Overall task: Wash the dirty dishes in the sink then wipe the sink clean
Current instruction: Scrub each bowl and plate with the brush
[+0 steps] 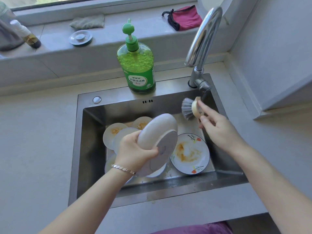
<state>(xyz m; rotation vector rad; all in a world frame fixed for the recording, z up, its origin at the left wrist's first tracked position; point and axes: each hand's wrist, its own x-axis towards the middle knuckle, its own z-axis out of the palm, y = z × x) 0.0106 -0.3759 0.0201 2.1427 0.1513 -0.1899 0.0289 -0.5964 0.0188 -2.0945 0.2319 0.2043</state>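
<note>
From beside the counter, the person's left hand (135, 149) has its fingers and thumb curled over the rim of a pale dish (158, 132). It is held up on edge above the middle of the steel sink (94, 141), with its underside and foot ring turned toward the person. From this angle it could be a shallow bowl or a deep plate. A silver bracelet (123, 168) sits on that wrist.

The right hand (217, 129) pinches the round cream head of a dish brush (190, 109) between thumb and fingertips. The brush is raised over the sink's back right corner, and its grey bristles point left. It hangs just below the base of the chrome faucet (204, 39).

On the sink floor toward the right wall lies a flowered plate (190, 154) smeared with orange residue. More dirty plates (113, 131) overlap toward the back left, partly hidden behind the raised dish.

A green pump bottle of dish soap (138, 68) stands on the sink's back rim. On the windowsill behind it are a metal sink strainer (80, 38), a grey cloth (87, 21) and a red cloth (185, 17).
</note>
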